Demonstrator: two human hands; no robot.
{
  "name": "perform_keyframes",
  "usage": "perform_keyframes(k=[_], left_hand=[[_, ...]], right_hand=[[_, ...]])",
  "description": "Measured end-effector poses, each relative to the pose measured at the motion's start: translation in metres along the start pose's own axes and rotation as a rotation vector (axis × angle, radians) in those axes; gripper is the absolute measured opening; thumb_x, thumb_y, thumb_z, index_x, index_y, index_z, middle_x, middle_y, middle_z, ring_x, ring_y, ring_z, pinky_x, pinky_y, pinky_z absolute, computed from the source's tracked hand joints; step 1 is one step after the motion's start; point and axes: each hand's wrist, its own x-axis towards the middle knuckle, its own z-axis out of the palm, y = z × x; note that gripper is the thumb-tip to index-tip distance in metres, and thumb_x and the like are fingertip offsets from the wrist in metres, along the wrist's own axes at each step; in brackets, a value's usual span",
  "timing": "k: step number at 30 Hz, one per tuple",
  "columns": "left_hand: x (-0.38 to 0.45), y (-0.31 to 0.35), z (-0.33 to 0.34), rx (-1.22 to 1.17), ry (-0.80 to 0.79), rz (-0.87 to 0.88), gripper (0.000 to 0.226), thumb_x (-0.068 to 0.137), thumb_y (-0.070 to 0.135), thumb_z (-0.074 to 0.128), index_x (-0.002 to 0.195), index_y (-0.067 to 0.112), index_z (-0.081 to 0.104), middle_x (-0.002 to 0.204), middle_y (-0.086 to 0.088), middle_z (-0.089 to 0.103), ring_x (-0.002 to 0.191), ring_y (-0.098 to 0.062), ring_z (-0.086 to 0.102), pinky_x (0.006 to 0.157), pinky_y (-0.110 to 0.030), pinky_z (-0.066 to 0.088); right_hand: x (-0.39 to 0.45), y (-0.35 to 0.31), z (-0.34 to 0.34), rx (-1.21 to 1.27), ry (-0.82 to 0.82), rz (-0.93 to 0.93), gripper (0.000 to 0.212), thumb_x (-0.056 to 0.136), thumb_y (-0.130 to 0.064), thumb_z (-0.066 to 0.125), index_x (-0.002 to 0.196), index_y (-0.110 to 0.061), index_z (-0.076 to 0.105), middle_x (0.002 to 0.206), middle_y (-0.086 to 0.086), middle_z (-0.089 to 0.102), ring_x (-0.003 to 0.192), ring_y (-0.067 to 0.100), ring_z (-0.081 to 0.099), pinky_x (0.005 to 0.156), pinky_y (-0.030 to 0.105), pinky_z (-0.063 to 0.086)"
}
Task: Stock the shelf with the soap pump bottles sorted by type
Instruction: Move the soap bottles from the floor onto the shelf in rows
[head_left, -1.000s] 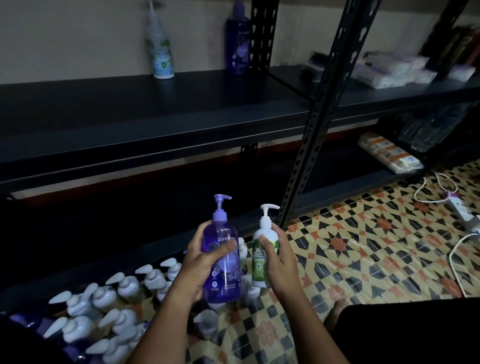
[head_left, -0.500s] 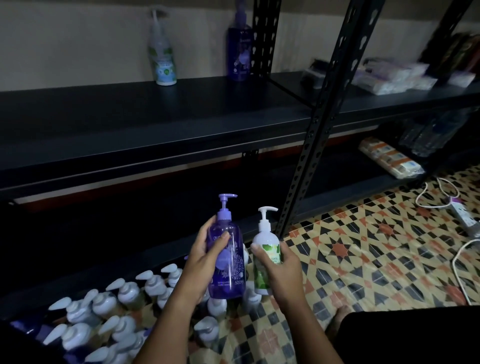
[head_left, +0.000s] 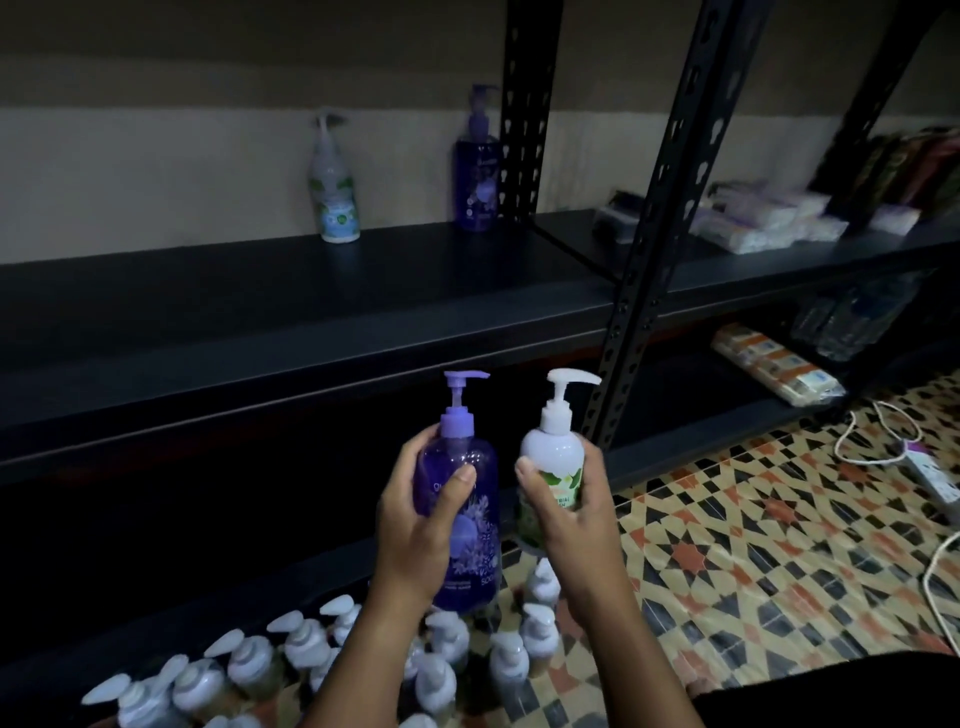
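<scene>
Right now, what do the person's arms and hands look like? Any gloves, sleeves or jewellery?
Both hands are bare: the left hand and right hand wear no gloves, and no rings or watch show. Both forearms are uncovered as far as the picture's bottom edge, so no sleeves are in view.

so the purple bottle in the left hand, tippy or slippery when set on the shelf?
The purple bottle looks full, so probably heavy. Smooth glossy plastic: possibly slippery in the left hand. Tall with a pump top; may tip if nudged high.

1 head view, close above hands (head_left: 457, 525); faces forward-down at shelf (head_left: 291, 291).
</scene>
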Motion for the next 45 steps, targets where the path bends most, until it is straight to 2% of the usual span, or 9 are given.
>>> perform_keyframes(k=[5,7,9,12,17,21,26,37,45], left_hand=[[0.039,0.045,0.016,-0.035,0.022,0.144,0.058,0.08,0.05,0.071,0.132,0.028,0.063,0.119,0.003,0.075,0.109,-0.017,0.072,0.096,-0.034,0.053],[0.056,0.061,0.02,-0.047,0.036,0.182,0.06,0.078,0.05,0.075,0.132,0.026,0.063,0.12,0.004,0.075,0.111,-0.015,0.072,0.097,-0.031,0.053],[0.073,0.075,0.023,-0.044,0.046,0.21,0.066,0.072,0.05,0.082,0.13,0.022,0.065,0.117,0.003,0.076,0.108,-0.015,0.073,0.095,-0.03,0.056],[0.096,0.093,0.027,-0.038,0.069,0.245,0.064,0.066,0.051,0.088,0.116,0.015,0.071,0.102,-0.003,0.079,0.095,-0.022,0.076,0.089,-0.043,0.061],[0.139,0.111,0.029,-0.032,0.119,0.314,0.063,0.066,0.052,0.086,0.113,0.013,0.07,0.098,-0.001,0.078,0.089,-0.016,0.075,0.083,-0.03,0.058],[0.167,0.116,0.032,0.02,0.137,0.355,0.063,0.069,0.057,0.083,0.115,0.016,0.069,0.098,0.002,0.078,0.091,-0.014,0.075,0.087,-0.03,0.057],[0.198,0.117,0.036,0.044,0.152,0.355,0.069,0.069,0.063,0.081,0.12,0.018,0.067,0.102,0.004,0.078,0.095,-0.011,0.074,0.088,-0.028,0.057],[0.22,0.099,0.049,0.101,-0.004,0.347,0.066,0.077,0.047,0.078,0.133,0.019,0.055,0.112,0.011,0.073,0.101,0.003,0.069,0.084,-0.007,0.046],[0.242,0.089,0.052,0.102,-0.058,0.309,0.076,0.075,0.041,0.08,0.141,0.022,0.048,0.12,0.011,0.07,0.103,0.004,0.068,0.085,-0.006,0.047]], right_hand=[[0.037,-0.036,0.004,0.045,0.02,-0.044,0.05,0.085,-0.051,0.078,0.128,-0.039,0.057,0.11,-0.001,0.071,0.101,0.021,0.071,0.092,0.052,0.059],[0.054,-0.053,0.007,0.092,0.004,-0.048,0.052,0.082,-0.05,0.081,0.126,-0.036,0.058,0.11,0.002,0.071,0.103,0.027,0.071,0.082,0.057,0.061],[0.069,-0.071,0.011,0.158,-0.013,-0.039,0.05,0.08,-0.042,0.082,0.124,-0.033,0.059,0.109,0.007,0.069,0.101,0.028,0.072,0.068,0.06,0.062],[0.093,-0.094,0.017,0.173,-0.041,-0.089,0.047,0.079,-0.02,0.087,0.118,-0.022,0.06,0.101,0.016,0.068,0.085,0.024,0.072,0.06,0.065,0.059],[0.14,-0.11,0.029,0.09,0.031,-0.183,0.037,0.075,-0.003,0.088,0.102,-0.004,0.062,0.089,0.027,0.067,0.066,0.021,0.064,0.049,0.036,0.058],[0.176,-0.113,0.036,0.081,0.041,-0.201,0.035,0.075,-0.002,0.085,0.098,-0.012,0.061,0.086,0.023,0.063,0.069,0.025,0.061,0.052,0.052,0.062],[0.211,-0.111,0.039,0.025,0.002,-0.167,0.038,0.072,-0.003,0.083,0.094,-0.021,0.057,0.084,0.009,0.063,0.074,0.025,0.062,0.055,0.058,0.061],[0.243,-0.102,0.046,-0.018,0.057,-0.152,0.037,0.073,-0.009,0.082,0.098,-0.02,0.056,0.087,0.009,0.065,0.078,0.025,0.066,0.049,0.039,0.06],[0.242,-0.099,0.044,-0.041,0.044,-0.178,0.037,0.072,-0.01,0.084,0.095,-0.023,0.058,0.078,0.004,0.067,0.071,0.021,0.066,0.05,0.047,0.062]])
